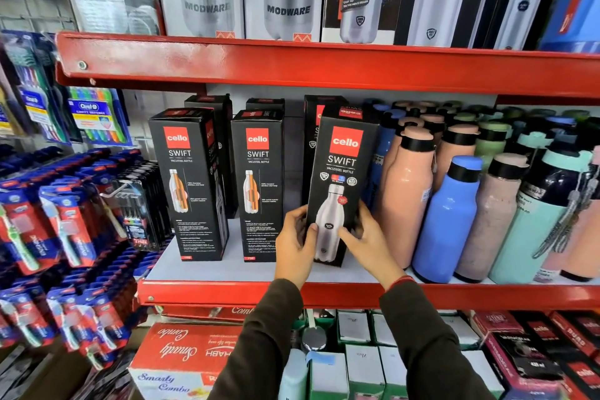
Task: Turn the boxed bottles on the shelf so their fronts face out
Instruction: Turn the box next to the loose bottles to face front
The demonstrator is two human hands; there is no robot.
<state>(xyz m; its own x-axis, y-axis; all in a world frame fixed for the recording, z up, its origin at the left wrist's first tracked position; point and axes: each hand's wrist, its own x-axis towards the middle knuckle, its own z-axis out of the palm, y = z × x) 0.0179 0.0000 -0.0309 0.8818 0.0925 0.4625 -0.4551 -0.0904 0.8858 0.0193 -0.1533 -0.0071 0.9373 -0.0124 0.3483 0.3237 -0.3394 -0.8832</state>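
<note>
At frame centre, on the red shelf (227, 294), a tilted black box (341, 172) leans right, silver-bottle face out. Left of it stand two boxes (188, 185) showing text sides. Left hand (293, 243) clasps its lower left edge, right hand (367, 237) curls round the lower right.

Both my hands grip the third black box (341, 185) low down: left hand (293, 245) at 9 o'clock, right hand (367, 237) at 3; box tilted.
</note>
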